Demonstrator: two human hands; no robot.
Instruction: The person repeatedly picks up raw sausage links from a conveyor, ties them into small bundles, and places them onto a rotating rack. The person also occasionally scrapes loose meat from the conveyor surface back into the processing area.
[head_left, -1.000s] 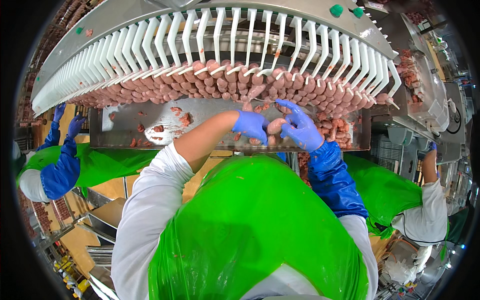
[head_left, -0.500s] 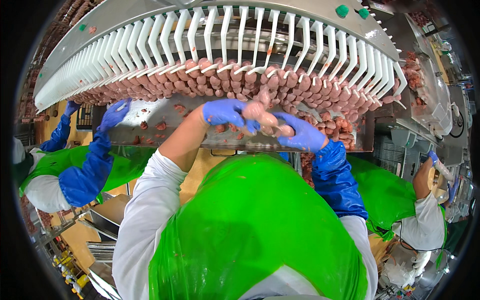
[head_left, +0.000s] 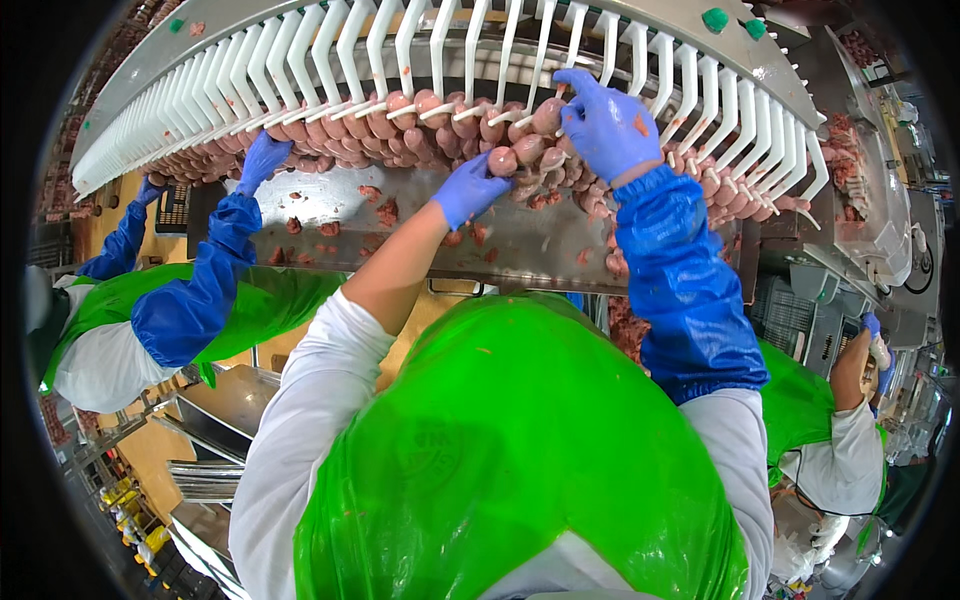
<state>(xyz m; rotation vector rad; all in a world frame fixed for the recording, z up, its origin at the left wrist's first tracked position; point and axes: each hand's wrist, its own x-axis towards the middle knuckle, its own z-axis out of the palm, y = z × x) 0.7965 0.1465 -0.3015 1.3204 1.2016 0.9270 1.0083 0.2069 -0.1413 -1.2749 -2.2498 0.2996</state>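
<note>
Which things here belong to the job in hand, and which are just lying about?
In use:
sausages, at the left hand and right hand
white hooks bearing sausages
tray below

Apparently just lying about:
scraps in the tray
dark crate at left

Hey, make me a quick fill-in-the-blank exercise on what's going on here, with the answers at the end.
1. The person's right hand is ____ in the picture than their left hand.
2. Linked sausages hang from a row of ____ hooks.
3. The person's apron is bright ____.
4. A blue sleeve cover is on the person's ____ forearm.
Missing words: higher; white; green; right.
</note>
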